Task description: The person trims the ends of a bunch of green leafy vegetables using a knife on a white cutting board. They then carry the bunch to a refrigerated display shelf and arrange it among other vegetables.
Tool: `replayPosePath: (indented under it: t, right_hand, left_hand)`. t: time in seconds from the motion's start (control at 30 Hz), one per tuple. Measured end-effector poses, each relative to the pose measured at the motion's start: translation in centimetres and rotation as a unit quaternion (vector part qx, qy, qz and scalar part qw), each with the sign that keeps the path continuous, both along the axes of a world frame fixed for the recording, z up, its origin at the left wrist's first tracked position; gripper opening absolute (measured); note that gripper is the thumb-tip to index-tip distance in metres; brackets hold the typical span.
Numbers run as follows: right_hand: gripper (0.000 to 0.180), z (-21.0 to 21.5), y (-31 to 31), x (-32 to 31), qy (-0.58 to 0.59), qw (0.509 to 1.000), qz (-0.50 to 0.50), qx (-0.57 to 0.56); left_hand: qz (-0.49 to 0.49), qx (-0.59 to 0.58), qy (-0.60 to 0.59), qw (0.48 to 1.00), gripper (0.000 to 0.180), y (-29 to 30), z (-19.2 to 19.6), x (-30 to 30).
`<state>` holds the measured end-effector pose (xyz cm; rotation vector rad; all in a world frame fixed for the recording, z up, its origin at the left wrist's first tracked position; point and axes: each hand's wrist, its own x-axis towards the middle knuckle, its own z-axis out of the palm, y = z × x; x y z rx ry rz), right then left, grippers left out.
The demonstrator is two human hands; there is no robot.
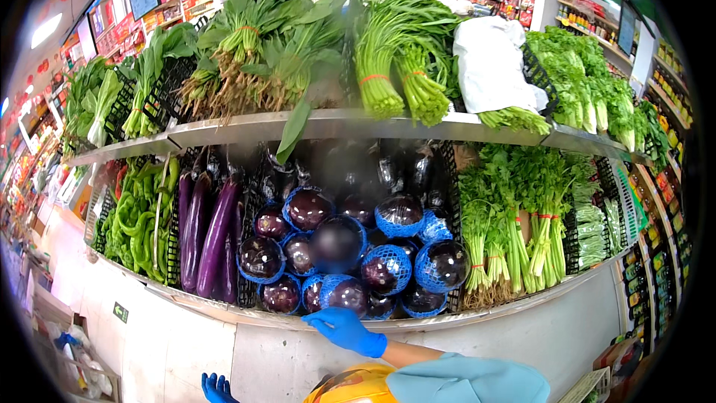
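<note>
My right hand (347, 330), in a blue glove with a light blue sleeve behind it, lies on the front edge of the lower metal shelf (246, 319), fingers stretched to the left and holding nothing. Just above it sit round dark purple eggplants (339, 242), several wrapped in blue foam nets (441, 265). My left hand (217, 388), also gloved in blue, shows only at the bottom edge with fingers apart, touching nothing I can see. A glossy yellow rounded object (350, 386) sits between my arms at the bottom.
Long purple eggplants (212, 235) and green peppers (138, 224) lie left of the round ones, bundled celery and greens (522, 224) to the right. The upper shelf (335, 125) carries bunched leafy greens (268, 45) and a white bag (492, 60). Store aisles run off both sides.
</note>
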<state>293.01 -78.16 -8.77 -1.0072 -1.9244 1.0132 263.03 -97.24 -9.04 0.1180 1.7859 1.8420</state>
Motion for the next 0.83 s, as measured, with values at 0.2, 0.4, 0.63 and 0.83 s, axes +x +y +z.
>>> replayPosePath:
  t: [0.2, 0.4, 0.63, 0.83]
  right_hand:
    - [0.018, 3.6, -0.3, -3.9, 0.048, 0.996, 0.071, 0.01]
    - [0.019, 2.3, -1.1, -9.2, 0.107, 0.993, 0.035, -0.019]
    - [0.019, 0.8, -4.2, -23.3, 0.154, 0.986, 0.026, -0.053]
    - [0.021, 1.0, -7.4, -35.4, 0.136, 0.985, 0.085, -0.058]
  left_hand:
    - [0.061, 0.016, -0.15, 0.987, 0.068, -10.6, -15.8, -13.2]
    - [0.036, -0.004, 0.044, 0.998, 0.047, -7.0, -1.9, -5.4]
    - [-0.01, -0.008, 0.056, 0.998, 0.052, -5.1, 1.9, -16.2]
    - [-0.036, 0.001, 0.079, 0.996, 0.054, -8.0, -0.1, -29.3]
